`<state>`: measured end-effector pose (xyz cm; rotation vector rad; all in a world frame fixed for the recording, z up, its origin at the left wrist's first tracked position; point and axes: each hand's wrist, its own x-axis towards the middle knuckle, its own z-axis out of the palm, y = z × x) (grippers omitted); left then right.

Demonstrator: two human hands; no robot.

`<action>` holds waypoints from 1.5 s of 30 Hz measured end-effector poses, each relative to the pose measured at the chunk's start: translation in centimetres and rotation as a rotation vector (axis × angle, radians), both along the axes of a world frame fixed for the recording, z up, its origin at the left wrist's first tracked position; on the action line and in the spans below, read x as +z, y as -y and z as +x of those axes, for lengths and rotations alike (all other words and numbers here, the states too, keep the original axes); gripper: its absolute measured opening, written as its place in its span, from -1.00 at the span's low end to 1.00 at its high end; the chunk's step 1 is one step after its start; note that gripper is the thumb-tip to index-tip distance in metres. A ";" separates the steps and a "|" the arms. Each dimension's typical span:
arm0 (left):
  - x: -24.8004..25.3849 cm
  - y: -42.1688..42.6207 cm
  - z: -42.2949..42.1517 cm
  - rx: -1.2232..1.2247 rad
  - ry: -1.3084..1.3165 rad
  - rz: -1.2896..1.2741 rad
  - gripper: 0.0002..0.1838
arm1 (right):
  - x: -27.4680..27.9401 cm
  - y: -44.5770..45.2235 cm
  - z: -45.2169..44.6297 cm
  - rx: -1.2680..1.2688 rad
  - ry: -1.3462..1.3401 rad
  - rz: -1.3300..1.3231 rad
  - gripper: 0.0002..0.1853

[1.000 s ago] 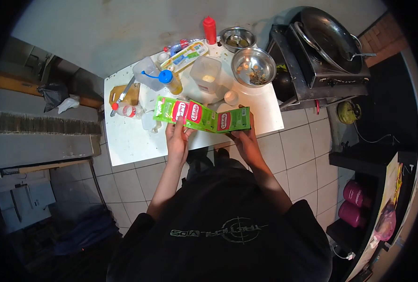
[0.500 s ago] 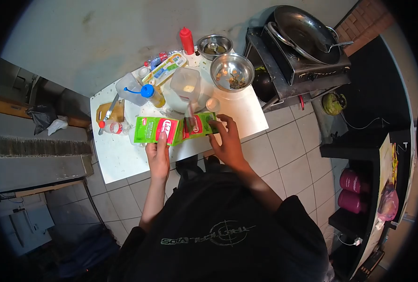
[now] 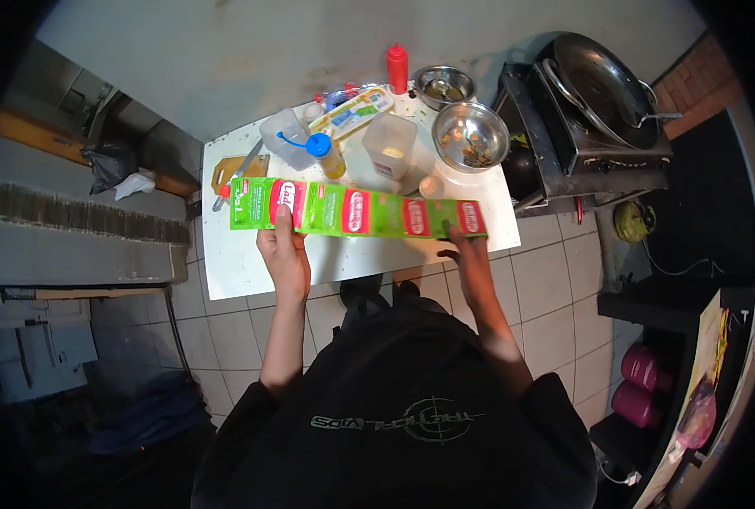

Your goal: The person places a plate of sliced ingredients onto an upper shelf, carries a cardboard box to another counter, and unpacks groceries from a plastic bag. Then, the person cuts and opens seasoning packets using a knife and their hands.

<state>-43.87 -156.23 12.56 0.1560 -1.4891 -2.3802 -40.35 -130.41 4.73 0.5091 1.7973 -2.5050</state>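
Observation:
A long strip of joined green and pink sachets (image 3: 356,210) is stretched out above the front part of the white table (image 3: 343,259). My left hand (image 3: 286,259) grips it near its left end, thumb on top. At the right end my right hand (image 3: 471,254) pinches the strip between thumb and fingers. Behind the strip stand a blue-capped bottle (image 3: 331,163) with yellow liquid, a clear plastic container (image 3: 388,148) and a small cup (image 3: 430,187).
Two metal bowls (image 3: 471,127) and a red squeeze bottle (image 3: 397,72) are at the table's back. A wok (image 3: 602,93) sits on the stove (image 3: 602,161) at right. A knife (image 3: 246,170) lies over a cutting board (image 3: 225,170) at left.
The sachet strip was folded and shorter; now it is unfolded to its full width. My right hand has moved right, away from my left hand. The camera view has shifted too.

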 end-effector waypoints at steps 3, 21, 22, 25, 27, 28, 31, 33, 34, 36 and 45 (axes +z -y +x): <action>1.6 1.0 0.0 0.004 0.009 -0.124 -0.73 | 1.9 -1.2 -0.4 -0.166 -0.055 0.157 -0.51; 10.7 -1.8 2.0 -0.490 -0.004 -0.717 -0.82 | 16.3 4.0 -2.1 0.617 -0.361 0.274 -0.53; 10.0 -2.3 2.0 -0.517 0.020 -0.656 -0.79 | 16.3 4.6 -2.2 0.565 -0.405 0.231 -0.59; 8.5 -2.8 2.9 -0.577 0.037 -0.501 -0.74 | 15.6 4.7 -3.2 0.492 -0.382 0.078 -0.69; 7.3 -2.8 3.2 -0.587 -0.001 -0.484 -0.73 | 14.5 4.9 -3.5 0.466 -0.302 -0.032 -0.71; 6.7 -2.6 3.3 -0.584 0.064 -0.473 -0.75 | 13.7 5.3 -3.6 0.412 -0.348 -0.025 -0.72; 7.0 -2.1 3.4 -0.534 0.127 -0.529 -0.76 | 12.9 5.3 -3.7 0.461 -0.308 -0.041 -0.60; 7.9 -1.7 3.3 -0.572 0.205 -0.454 -0.75 | 12.1 5.8 -4.1 0.108 -0.723 0.274 -0.41; 6.9 -1.4 2.9 -0.502 0.052 -0.600 -0.75 | 12.6 4.6 -4.2 0.110 -0.716 0.514 -0.22; 7.6 -0.2 2.6 -0.592 0.032 -0.736 -0.76 | 14.5 4.0 -3.9 0.052 -0.900 0.823 -0.30; 7.9 -0.5 2.1 -0.659 0.004 -0.956 -0.76 | 14.6 4.8 -3.6 0.675 -0.817 0.777 -0.88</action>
